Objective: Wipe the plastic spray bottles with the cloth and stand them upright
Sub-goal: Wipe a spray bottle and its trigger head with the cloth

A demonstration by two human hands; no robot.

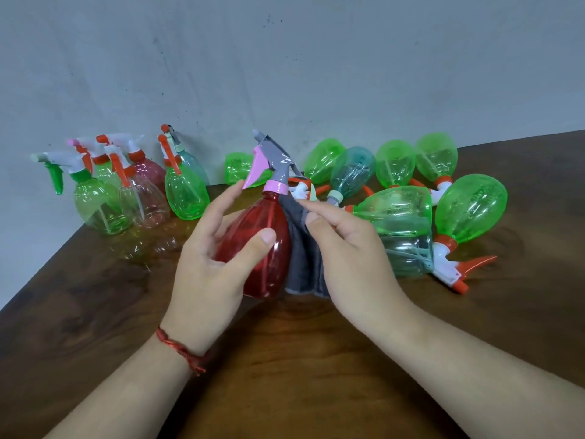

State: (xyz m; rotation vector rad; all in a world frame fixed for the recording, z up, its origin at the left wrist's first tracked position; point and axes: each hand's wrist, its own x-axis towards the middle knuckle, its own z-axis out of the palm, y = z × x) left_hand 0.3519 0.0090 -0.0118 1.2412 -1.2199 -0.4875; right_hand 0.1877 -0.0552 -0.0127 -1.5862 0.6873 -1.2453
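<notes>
A red spray bottle (269,264) with a grey head and pink trigger stands upright in the middle of the table. My left hand (209,261) grips its body, thumb across the front. My right hand (351,258) presses a grey cloth (305,264) against the bottle's right side, fingers curled round the cloth. Several bottles (133,198) stand upright at the back left, green, clear and pink. To the right, several green and bluish bottles (399,217) lie on their sides.
The dark wooden table (285,359) meets a grey wall (285,74) at the back. Its left edge runs diagonally from the standing bottles toward me. A lying green bottle (468,213) with an orange-white trigger head sits at the far right.
</notes>
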